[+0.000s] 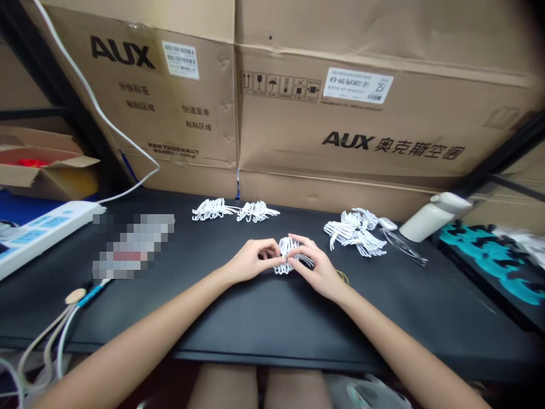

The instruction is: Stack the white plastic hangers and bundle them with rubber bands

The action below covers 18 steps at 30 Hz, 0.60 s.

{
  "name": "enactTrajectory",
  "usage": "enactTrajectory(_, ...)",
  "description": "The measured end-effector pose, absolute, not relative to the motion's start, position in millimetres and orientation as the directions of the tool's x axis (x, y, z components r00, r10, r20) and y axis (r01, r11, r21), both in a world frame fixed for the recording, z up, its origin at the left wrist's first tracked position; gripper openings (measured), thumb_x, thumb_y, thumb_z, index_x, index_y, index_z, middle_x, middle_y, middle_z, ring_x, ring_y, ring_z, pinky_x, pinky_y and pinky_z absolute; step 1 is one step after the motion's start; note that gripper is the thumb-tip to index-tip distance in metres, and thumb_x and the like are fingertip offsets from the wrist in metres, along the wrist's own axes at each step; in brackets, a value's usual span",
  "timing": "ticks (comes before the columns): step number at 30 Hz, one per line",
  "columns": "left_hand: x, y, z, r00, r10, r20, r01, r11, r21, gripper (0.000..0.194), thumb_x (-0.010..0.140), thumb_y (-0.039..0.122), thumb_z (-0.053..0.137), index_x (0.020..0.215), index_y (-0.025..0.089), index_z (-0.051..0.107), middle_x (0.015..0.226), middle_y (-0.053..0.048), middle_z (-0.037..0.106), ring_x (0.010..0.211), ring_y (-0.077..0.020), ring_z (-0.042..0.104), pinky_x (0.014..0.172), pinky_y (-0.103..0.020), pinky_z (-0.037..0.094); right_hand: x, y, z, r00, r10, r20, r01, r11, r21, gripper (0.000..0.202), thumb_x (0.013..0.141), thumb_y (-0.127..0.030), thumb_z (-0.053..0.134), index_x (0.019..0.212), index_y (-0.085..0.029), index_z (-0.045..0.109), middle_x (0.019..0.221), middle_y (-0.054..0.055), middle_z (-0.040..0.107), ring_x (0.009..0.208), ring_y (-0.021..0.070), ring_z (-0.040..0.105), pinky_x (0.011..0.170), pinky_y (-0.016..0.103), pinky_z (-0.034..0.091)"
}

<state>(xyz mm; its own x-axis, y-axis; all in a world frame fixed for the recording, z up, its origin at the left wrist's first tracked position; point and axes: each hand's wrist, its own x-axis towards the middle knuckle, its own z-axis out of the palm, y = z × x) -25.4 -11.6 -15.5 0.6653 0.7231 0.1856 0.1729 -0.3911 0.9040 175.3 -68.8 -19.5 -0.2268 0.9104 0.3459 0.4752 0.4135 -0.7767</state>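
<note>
A bundle of thin white curved strands (284,267) is between my two hands over the black table (255,318). My left hand (258,260) is closed on the bundle's left side, with thumb and fingertips pinching it near the middle. From the right, my right hand (314,264) grips the same bundle, its fingertips meeting those of my left hand. Part of the bundle is hidden behind the fingers. A yellow loop (342,277) lies beside my right wrist.
Similar white bundles (213,209) lie at the back, and a larger pile (357,232) at right. Eyeglasses (403,246) and a white bottle (434,217) are farther right, near a teal-and-black item (494,261). A power strip (51,227) is left; cardboard boxes (349,125) stand behind.
</note>
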Motion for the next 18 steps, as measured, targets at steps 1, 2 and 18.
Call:
enactTrajectory(1, -25.7, -10.0, -16.8, 0.667, 0.726, 0.17, 0.155, -0.358, 0.921, 0.027, 0.08, 0.041, 0.065, 0.082, 0.014, 0.06, 0.078, -0.003, 0.064, 0.07, -0.0123, 0.058, 0.066, -0.024, 0.045, 175.8, -67.1, -20.9, -0.207, 0.913, 0.351, 0.439, 0.407, -0.801, 0.014, 0.087, -0.032, 0.057, 0.091, -0.022, 0.067, 0.133, 0.01, 0.053, 0.125, 0.0253, 0.048, 0.105, 0.047, 0.037)
enactTrajectory(2, -26.0, -8.2, -18.1, 0.666, 0.73, 0.15, 0.138, -0.318, 0.938, 0.027, 0.079, 0.04, 0.066, 0.083, 0.014, 0.059, 0.079, -0.003, 0.064, 0.072, -0.0132, 0.06, 0.068, -0.025, 0.046, 176.6, -65.2, -22.5, -0.175, 0.918, 0.356, 0.389, 0.397, -0.831, 0.015, 0.088, -0.032, 0.056, 0.092, -0.022, 0.067, 0.131, 0.011, 0.055, 0.122, 0.0247, 0.051, 0.102, 0.045, 0.041)
enactTrajectory(18, -28.1, 0.4, -21.5, 0.639, 0.763, 0.092, 0.114, -0.212, 0.971, 0.039, 0.064, 0.033, 0.08, 0.086, 0.015, 0.053, 0.085, -0.004, 0.066, 0.083, -0.0172, 0.066, 0.08, -0.032, 0.05, 188.9, -55.2, -27.5, -0.132, 0.925, 0.356, 0.402, 0.378, -0.834, 0.021, 0.082, -0.039, 0.064, 0.087, -0.019, 0.068, 0.086, 0.007, 0.066, 0.078, 0.0194, 0.064, 0.067, 0.032, 0.055)
